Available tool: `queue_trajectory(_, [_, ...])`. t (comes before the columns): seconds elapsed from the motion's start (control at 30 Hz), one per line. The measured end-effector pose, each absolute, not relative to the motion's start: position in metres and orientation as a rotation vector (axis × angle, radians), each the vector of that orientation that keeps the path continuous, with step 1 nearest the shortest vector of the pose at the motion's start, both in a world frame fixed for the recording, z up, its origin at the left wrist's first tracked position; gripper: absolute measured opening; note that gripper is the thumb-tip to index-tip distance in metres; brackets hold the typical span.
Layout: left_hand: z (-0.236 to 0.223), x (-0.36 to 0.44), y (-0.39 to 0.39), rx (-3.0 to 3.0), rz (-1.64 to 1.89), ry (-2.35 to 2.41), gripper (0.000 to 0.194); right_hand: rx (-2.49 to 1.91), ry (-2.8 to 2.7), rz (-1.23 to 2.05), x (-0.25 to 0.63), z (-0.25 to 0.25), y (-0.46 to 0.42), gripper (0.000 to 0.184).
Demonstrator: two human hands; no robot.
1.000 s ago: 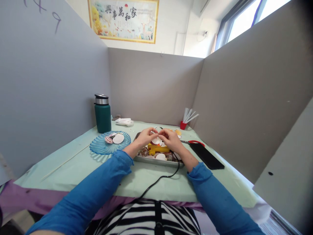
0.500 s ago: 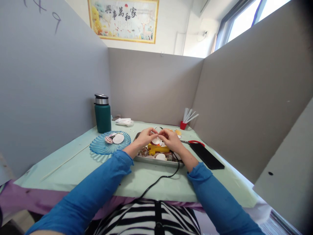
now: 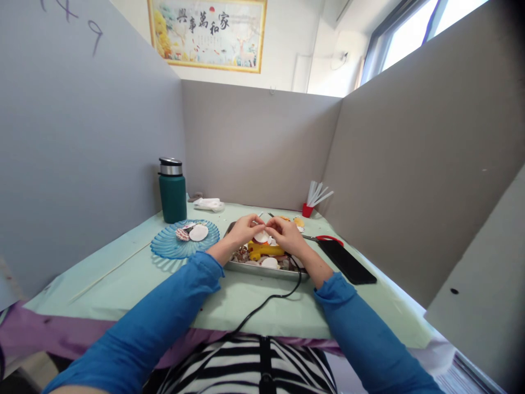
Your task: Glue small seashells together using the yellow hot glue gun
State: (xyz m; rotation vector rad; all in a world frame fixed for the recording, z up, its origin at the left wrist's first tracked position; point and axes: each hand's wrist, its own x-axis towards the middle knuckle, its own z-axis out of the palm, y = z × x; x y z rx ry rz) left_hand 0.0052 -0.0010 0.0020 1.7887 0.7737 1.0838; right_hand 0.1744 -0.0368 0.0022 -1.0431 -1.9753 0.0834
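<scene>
Over a metal tray (image 3: pixel 262 270), my left hand (image 3: pixel 245 230) and my right hand (image 3: pixel 287 234) meet fingertip to fingertip, both pinched closed. Whatever lies between the fingertips is too small and covered to make out. Just below them shows a white rounded piece (image 3: pixel 261 237); I cannot tell whether it is held or lies in the tray. A yellow glue gun (image 3: pixel 264 250) rests across the tray, and a black cord (image 3: pixel 273 296) runs from there toward me. Around the gun lie small shells and stones, with a white disc (image 3: pixel 269 263) near the front rim.
To the left, a blue glass plate (image 3: pixel 164 243) holds shells and a white disc, with a green bottle (image 3: pixel 173 197) behind. At right are a black phone-like slab (image 3: pixel 348 262), red-handled scissors (image 3: pixel 330 239) and a red cup (image 3: pixel 307 210) of white sticks. Grey partitions enclose the table.
</scene>
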Motion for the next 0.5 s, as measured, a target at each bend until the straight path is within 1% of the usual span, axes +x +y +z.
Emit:
queue_trajectory(0.17, [-0.0004, 0.0044, 0.0021, 1.813, 1.089, 0.772, 0.029, -1.047, -1.976, 0.072, 0.1742, 0.0019, -0.0361, 0.016])
queue_trajectory(0.5, [0.0012, 0.005, -0.0008, 1.83, 1.13, 0.798, 0.025, -1.065, -1.982, 0.085, 0.1737, 0.0025, -0.0372, 0.014])
